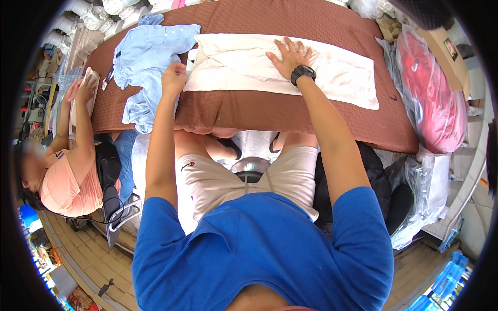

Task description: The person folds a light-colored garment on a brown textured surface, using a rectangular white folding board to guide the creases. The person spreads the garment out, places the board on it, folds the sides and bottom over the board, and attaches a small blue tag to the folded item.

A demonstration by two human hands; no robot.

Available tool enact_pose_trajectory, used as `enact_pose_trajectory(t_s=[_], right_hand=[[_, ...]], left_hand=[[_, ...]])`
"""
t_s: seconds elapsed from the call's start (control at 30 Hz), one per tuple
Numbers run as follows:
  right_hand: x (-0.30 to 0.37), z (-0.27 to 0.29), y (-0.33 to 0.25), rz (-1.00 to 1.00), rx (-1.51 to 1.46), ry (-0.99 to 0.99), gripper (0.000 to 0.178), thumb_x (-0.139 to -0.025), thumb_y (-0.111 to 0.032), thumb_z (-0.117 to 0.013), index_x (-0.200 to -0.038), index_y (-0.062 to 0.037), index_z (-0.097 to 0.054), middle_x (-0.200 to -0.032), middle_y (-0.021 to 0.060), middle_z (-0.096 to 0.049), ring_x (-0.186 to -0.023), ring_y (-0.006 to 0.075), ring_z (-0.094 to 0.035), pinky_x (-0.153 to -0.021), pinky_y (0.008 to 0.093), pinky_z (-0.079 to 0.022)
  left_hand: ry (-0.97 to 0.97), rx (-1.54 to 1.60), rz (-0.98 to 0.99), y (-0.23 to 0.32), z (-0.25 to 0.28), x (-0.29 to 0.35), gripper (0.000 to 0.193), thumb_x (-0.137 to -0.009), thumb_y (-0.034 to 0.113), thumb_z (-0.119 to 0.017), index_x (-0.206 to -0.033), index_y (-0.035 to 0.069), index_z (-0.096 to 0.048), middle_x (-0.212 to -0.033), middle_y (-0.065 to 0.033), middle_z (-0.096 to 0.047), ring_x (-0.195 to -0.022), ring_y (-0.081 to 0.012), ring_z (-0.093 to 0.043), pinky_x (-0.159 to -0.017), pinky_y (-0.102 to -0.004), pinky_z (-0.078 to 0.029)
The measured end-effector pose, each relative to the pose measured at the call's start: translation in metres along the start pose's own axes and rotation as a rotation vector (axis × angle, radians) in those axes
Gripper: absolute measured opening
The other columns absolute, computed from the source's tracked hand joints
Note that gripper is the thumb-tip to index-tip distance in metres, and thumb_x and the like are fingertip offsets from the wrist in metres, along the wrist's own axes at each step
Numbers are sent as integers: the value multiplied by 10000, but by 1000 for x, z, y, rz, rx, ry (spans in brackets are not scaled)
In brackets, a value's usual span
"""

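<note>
A cream garment (238, 65), folded into a long flat strip, lies across the table in front of me. My right hand (290, 58), with a black watch on its wrist, presses flat on it, fingers spread. At the strip's left end my left hand (174, 79) has its fingers curled closed; what they grip, if anything, is hidden. Beside that hand a small white piece with a dark mark (191, 58) shows at the garment's end. A light blue buttoned shirt (142, 57) lies loosely crumpled just to the left, partly behind my left hand.
The table has a brown textured cover (342, 23). At its left end a seated person in a peach top (72, 179) handles a light-coloured folded piece (87, 101). Pinkish-red goods in clear plastic (433, 93) and a cardboard box (441, 57) stand at the right end.
</note>
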State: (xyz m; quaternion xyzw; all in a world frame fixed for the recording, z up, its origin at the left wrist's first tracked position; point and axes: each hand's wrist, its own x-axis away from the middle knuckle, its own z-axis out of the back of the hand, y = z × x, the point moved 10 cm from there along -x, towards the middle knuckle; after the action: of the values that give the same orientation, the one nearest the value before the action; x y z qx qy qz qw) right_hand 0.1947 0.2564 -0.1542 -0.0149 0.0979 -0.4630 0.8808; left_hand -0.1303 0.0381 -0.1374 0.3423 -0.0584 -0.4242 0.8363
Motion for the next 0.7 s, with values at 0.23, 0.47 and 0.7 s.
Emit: enact_pose_trajectory(t_s=[0.23, 0.47, 0.7], right_hand=[[-1, -2, 3, 5, 2, -8, 779, -887, -769, -277, -1501, -296, -345, -1595, 26, -244, -1459, 372, -190, -1170, 620, -61], [5, 40, 21, 8, -348, 251, 716, -924, -685, -352, -1507, -270, -322, -1598, 80, -221, -1459, 408, -154, -1160, 631, -62], [95, 63, 146, -343, -58, 237, 585, -966, -491, -441, -1478, -214, -375, -1577, 87, -264, -1438, 429, -194, -1142, 645, -122]], left_hand=[[-217, -143, -14, 9, 3, -2, 143, -853, 72, -669, -983, 15, -657, -848, -100, -699, -788, -178, -657, -693, -315, -507], [-384, 232, -60, -5, -8, 33, 182, -810, 68, -717, -979, 21, -669, -850, -109, -695, -740, -196, -640, -668, -322, -512], [-36, -154, -154, 23, 25, 51, 337, -786, -23, -661, -1112, 52, -622, -1121, -172, -620, -990, -318, -606, -839, -414, -490]])
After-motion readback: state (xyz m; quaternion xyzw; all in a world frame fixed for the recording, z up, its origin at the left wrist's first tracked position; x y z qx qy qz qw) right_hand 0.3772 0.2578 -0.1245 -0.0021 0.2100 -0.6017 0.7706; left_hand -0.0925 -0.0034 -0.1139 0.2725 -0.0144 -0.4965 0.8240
